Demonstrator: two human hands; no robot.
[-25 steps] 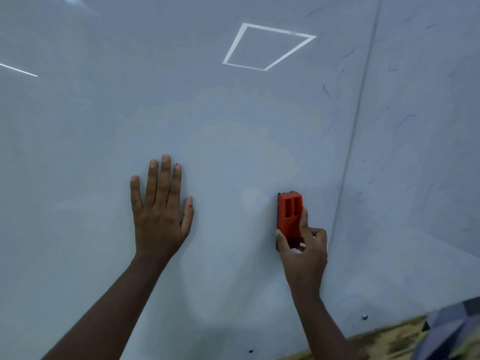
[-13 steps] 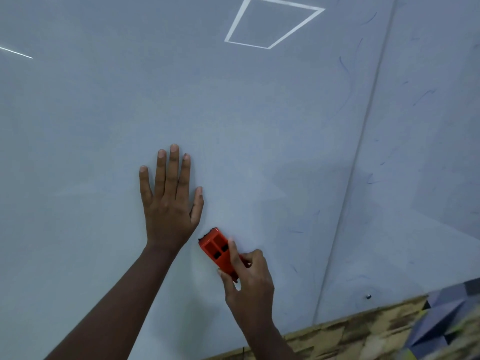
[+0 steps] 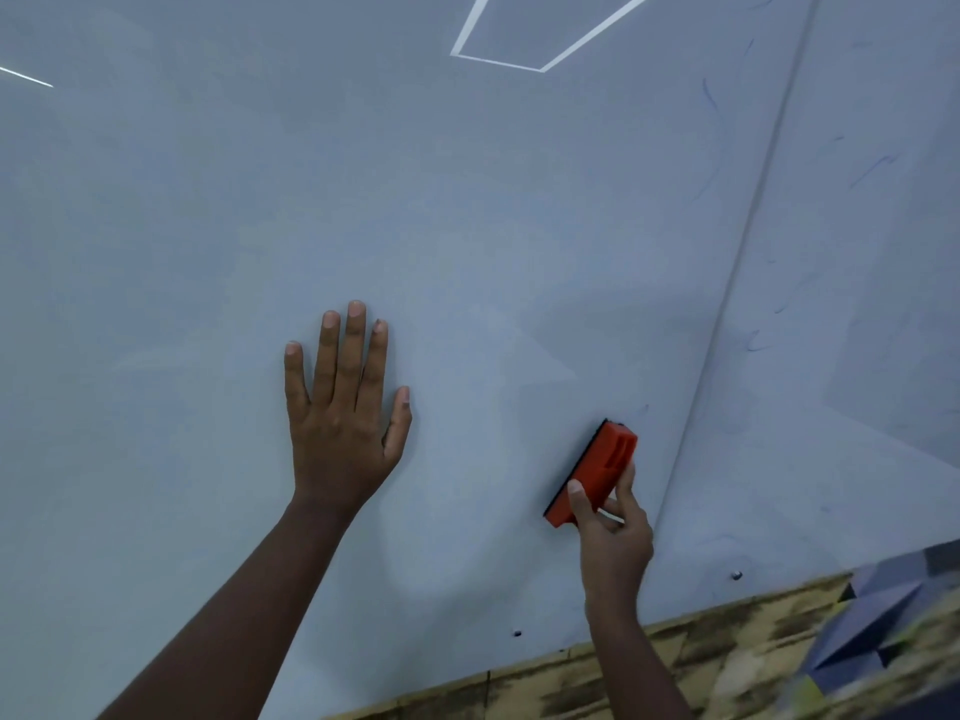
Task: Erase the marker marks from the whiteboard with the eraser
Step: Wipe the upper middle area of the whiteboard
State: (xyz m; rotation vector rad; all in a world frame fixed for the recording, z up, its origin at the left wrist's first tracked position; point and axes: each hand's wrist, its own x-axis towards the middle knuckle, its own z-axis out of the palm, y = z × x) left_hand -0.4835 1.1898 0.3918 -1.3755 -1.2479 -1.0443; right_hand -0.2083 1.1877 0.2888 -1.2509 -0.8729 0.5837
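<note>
1. The whiteboard [image 3: 208, 226] fills most of the view: a smooth, glossy, pale grey-blue sheet with a cloudy, smeared haze across its middle.
2. A thin straight seam [image 3: 748, 241] runs slantwise down the board's right side, splitting it into two flat panels.
3. Faint blue marker marks [image 3: 710, 98] remain as short curved strokes and flecks near the seam and on the right panel; they are thin and partly rubbed out.
4. The left hand [image 3: 343, 423] lies flat against the board, palm down, four fingers straight and close together, thumb spread to the side. It grasps nothing.
5. The right hand [image 3: 613, 537] grasps the eraser [image 3: 597, 470] at its lower end, thumb on the near face and fingers curled round the far edge.
6. The eraser is a boxy orange-red plastic block with moulded slots in its back and a thin dark felt strip along the side that meets the board. It sits tilted, upper end leaning right, on the left panel just left of the seam and well to the right of the flat hand.
7. Two small dark round screw heads [image 3: 736, 575] sit near the board's lower edge.
8. Below the board runs a rough, mottled yellow-brown wall surface [image 3: 675, 662] with blocky relief.
9. At the lower right corner lies a blurred patch of angular blue-grey facets [image 3: 878, 615]; what it is cannot be told.
10. A bright white outline of a four-sided light panel reflection [image 3: 470, 33] shows on the sheen near the top.
</note>
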